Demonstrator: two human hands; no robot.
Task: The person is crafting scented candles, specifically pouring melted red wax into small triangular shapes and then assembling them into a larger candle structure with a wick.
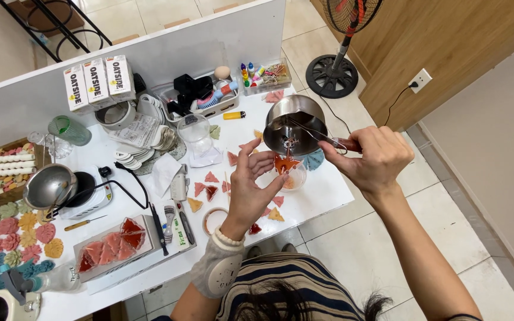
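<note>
Orange star-shaped mould (285, 163) is pinched in left hand (251, 184) fingertips, while right hand (371, 159) clasps the handle of a tilted steel pot (295, 122) above it

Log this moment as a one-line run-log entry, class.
left hand: holds orange star piece | right hand: grips steel pot handle, tilted | below: small cup

I note a white table (322, 196) backed by a white partition panel (168, 47). The floor (447, 238) is pale tile. A standing fan (334, 65) stands past the table's far right corner (beside wooden panelling (447, 35)); a wall socket (420, 79) is occupied.
</note>
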